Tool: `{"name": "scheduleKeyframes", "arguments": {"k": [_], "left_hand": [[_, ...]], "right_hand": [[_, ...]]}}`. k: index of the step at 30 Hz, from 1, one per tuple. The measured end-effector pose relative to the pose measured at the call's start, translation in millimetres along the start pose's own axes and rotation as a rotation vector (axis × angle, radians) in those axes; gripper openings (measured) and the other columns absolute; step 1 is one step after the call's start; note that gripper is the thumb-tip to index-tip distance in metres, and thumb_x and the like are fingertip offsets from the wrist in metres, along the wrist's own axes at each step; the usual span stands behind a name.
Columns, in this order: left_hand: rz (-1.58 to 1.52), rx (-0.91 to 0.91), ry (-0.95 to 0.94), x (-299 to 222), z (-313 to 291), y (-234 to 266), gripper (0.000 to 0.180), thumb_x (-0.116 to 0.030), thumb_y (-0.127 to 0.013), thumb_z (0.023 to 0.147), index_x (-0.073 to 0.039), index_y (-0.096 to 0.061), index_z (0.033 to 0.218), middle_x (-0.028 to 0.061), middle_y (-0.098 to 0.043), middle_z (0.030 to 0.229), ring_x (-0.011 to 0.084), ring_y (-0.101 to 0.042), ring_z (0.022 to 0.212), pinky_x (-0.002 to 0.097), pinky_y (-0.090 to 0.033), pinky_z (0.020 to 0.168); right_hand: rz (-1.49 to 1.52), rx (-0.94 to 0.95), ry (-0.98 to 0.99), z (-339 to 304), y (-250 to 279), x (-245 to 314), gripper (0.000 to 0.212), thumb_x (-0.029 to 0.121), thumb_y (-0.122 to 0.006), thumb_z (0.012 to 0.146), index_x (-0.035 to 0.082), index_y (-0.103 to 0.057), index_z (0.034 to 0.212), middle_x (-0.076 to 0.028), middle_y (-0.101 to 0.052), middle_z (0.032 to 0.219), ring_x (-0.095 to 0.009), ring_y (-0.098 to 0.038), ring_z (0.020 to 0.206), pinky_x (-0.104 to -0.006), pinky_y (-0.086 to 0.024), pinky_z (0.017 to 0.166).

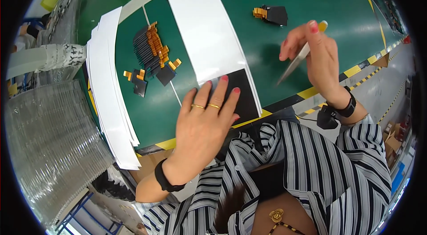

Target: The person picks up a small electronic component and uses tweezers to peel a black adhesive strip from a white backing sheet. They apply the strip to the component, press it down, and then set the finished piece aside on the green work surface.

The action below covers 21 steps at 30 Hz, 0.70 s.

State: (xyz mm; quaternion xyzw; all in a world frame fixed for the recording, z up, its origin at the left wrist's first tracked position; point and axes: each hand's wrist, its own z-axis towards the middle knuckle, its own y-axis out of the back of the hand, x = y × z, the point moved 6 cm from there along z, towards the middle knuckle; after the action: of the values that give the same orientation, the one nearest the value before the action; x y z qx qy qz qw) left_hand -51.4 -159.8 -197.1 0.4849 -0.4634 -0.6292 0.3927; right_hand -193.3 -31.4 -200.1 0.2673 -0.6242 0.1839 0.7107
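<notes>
My left hand (pixel 205 117) lies palm down with its fingers spread over a black sheet (pixel 245 84), at the near end of a long white strip stack (pixel 207 26). Pinched in my right hand (pixel 318 57) is a pair of metal tweezers (pixel 293 66), its tips pointing down and left above the green mat. To the left of the white stack sits a row of black flat parts with orange flex tails (pixel 150 48). Two looser ones, a black square (pixel 166 75) and a smaller black piece (pixel 139 87), lie nearer. A small pile of similar black parts (pixel 276 15) rests beyond my right hand.
Another stack of white strips (pixel 109 83) lies along the table's left side, overhanging the near edge. Left of the table stands a tall pile of clear plastic trays (pixel 58 132). Yellow-and-black tape (pixel 307 92) marks the table's near edge. A taped pole (pixel 66 57) stands at left.
</notes>
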Motion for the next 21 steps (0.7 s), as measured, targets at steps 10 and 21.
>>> {"name": "scheduleKeyframes", "arguments": {"k": [10,21], "left_hand": [[-0.008,0.042,-0.013,7,-4,0,0.040,-0.022,-0.065,0.067,-0.009,-0.055,0.104,0.0063,-0.047,0.117,0.0258,-0.043,0.099,0.0392,-0.036,0.084],[-0.038,0.042,-0.023,8,-3,4,0.040,-0.022,-0.065,0.067,-0.009,-0.055,0.104,0.0061,-0.048,0.116,0.0256,-0.043,0.099,0.0390,-0.036,0.082]], "right_hand": [[0.292,-0.020,-0.213,-21,-7,-25,0.018,0.005,-0.047,0.085,-0.012,-0.052,0.084,-0.020,-0.053,0.095,-0.028,-0.061,0.078,-0.0308,-0.054,0.072],[0.265,-0.070,-0.179,-25,-10,-21,0.025,0.004,-0.046,0.086,-0.015,-0.058,0.076,-0.014,-0.052,0.094,-0.027,-0.060,0.081,-0.0324,-0.055,0.070]]}}
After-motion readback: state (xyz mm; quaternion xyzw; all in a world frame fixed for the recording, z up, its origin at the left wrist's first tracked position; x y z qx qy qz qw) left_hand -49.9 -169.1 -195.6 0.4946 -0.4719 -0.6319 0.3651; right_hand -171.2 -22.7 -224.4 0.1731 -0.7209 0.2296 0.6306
